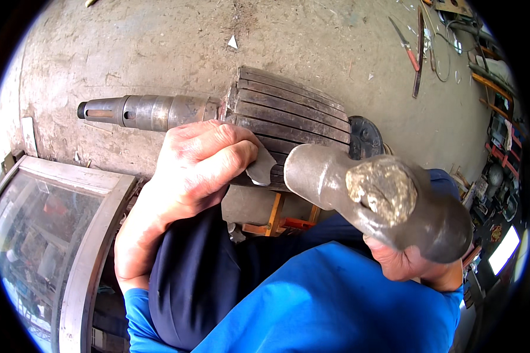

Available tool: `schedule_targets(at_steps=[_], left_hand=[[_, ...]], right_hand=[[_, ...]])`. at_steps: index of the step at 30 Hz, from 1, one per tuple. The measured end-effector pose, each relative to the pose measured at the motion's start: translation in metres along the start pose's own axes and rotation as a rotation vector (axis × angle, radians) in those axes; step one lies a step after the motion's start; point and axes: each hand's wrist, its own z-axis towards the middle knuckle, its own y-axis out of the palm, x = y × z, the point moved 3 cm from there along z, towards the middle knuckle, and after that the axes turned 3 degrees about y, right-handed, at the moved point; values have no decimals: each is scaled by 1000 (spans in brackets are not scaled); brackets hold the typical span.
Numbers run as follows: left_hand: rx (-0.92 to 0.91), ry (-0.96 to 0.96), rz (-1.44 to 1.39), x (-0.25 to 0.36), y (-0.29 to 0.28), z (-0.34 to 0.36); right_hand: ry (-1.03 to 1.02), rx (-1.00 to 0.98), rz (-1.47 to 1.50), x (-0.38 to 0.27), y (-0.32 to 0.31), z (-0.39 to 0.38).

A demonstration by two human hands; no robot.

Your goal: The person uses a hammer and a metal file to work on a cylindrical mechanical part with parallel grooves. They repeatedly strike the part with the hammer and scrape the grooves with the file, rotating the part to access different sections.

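Note:
A slotted cylindrical rotor [291,109] lies sideways in front of me, its long grooves dark and worn. From its left end sticks out a stepped steel shaft [153,112] with keyways, and at its right end is a black round part [365,136]. My left hand [200,162] is closed on a thin grey flat piece [262,169] at the near left side of the rotor. Raised close to the camera is a hammer [327,176] with a worn metal head. My right hand [403,262] grips it, mostly hidden behind the head.
A white-framed glass panel [82,182] stands at my left. Under the rotor shows an orange-brown support [275,215]. On the concrete floor [159,53] at the far right lie a red-handled knife [407,50] and a long dark strip [419,59]. Assorted tools and parts crowd the right edge.

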Motion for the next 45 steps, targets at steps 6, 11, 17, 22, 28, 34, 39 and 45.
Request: schedule_targets(at_steps=[6, 11, 17, 22, 28, 34, 39, 45], left_hand=[[-23, 35, 41, 4, 3, 6], [-24, 7, 70, 1, 3, -3], [-37, 20, 65, -5, 5, 0], [-11, 20, 51, -1, 6, 5], [-28, -3, 44, -3, 8, 5], [-41, -28, 16, -2, 5, 7], [-45, -104, 19, -6, 2, 10], [-23, -115, -107, -21, 23, 9]], right_hand=[[-30, -111, -43, -31, -4, 3], [-289, 217, -233, -40, 18, 17], [-263, 260, -271, -47, 14, 28], [-273, 258, -269, -51, 6, 26], [-310, 336, -252, -40, 16, 27], [-274, 307, -348, -42, 11, 31], [-208, 235, -118, -35, 3, 42], [10, 66, -33, -30, -10, 42]])
